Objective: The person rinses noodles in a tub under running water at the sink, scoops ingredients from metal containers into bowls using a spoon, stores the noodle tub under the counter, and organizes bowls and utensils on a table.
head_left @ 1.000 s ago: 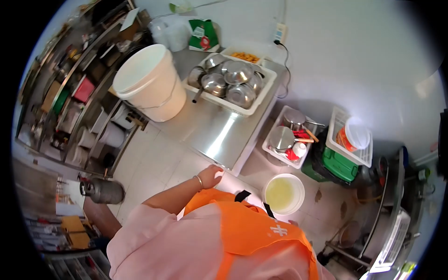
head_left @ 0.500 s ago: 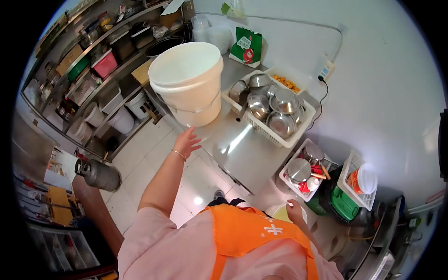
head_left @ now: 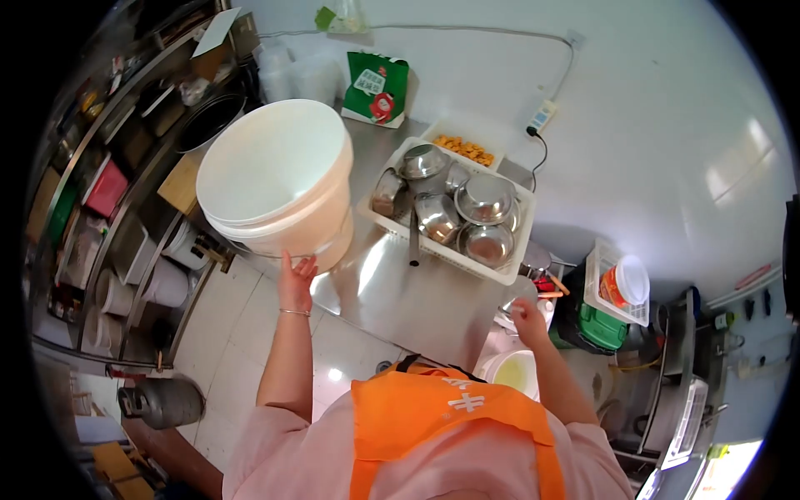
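A large white plastic bucket point(head_left: 275, 167) stands on the steel table point(head_left: 408, 292), its open mouth facing me and its inside bare white. My left hand point(head_left: 296, 283) is at the bucket's near lower side by the wire handle, fingers stretched upward and apart. Whether they touch the wire or the wall I cannot tell. My right hand point(head_left: 528, 322) is past the table's right end with loosely curled fingers and nothing visible in them. Close behind it is a crate of pots, partly hidden. Below it sits a white bucket with yellowish contents point(head_left: 515, 372).
On the table are a white basket of steel bowls point(head_left: 467, 200), a tray of orange-brown pieces point(head_left: 463, 150) and a green bag point(head_left: 375, 89). Loaded shelves point(head_left: 125, 175) line the left wall. A gas cylinder point(head_left: 162, 402) stands on the floor. A basket point(head_left: 617, 283) tops a green-lidded bin.
My view has shifted toward the right. My left hand has come up to the big bucket's side by the handle. My right hand has moved forward, away from my body.
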`<state>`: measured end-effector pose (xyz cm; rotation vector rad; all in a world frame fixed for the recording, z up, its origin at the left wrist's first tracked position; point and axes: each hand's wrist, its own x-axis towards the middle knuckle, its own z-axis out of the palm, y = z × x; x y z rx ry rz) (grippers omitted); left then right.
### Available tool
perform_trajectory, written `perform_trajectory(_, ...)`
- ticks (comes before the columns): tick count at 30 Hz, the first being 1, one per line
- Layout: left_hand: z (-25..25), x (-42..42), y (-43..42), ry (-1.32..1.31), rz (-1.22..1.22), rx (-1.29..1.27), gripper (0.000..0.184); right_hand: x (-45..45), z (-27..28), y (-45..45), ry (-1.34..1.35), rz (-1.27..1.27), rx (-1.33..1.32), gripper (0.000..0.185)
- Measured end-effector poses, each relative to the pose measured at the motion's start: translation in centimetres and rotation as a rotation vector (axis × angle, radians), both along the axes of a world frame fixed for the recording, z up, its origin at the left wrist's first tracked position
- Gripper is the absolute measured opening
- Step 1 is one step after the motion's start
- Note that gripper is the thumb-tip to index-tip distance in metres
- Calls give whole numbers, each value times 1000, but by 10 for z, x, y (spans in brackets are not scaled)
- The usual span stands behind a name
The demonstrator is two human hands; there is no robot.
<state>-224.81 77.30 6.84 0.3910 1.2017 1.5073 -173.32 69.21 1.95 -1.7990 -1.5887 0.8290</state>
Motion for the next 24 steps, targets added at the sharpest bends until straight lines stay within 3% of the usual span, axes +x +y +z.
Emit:
perform_trajectory(2, -7, -17, 19, 43, 74, 33, 100, -8, 38, 39, -86, -18, -56, 24)
perform_trajectory(3, -17, -29, 33, -36, 165, 27, 76, -5, 37, 60, -37, -21, -32, 24)
perform_trajectory(6, -4, -27, 41, 167, 207, -37, 74, 2, 37, 115, 30, -65, -25, 26)
perform_trajectory(9, 8, -12, 13, 277, 186, -118, 64, -3, 31, 168, 66, -88, 169, 28)
perform_trajectory(11, 8, 1, -8, 324, 157, -142, 59, -12, 42, 195, 244, -247, -136, 30)
perform_trajectory(15, 0, 27, -54, 285, 99, -221, 40, -14, 25, 237, 258, -238, -266, 29)
perform_trajectory(18, -2, 53, -81, 254, 13, -301, 32, -20, 25, 237, 313, -388, -239, 15)
perform_trajectory(20, 8, 76, -91, 274, -132, -344, 27, -21, 27, 229, 667, -448, -195, 13)
perform_trajectory(24, 24, 125, -69, 325, -436, -314, 31, -21, 34, 220, 999, -352, -221, 5)
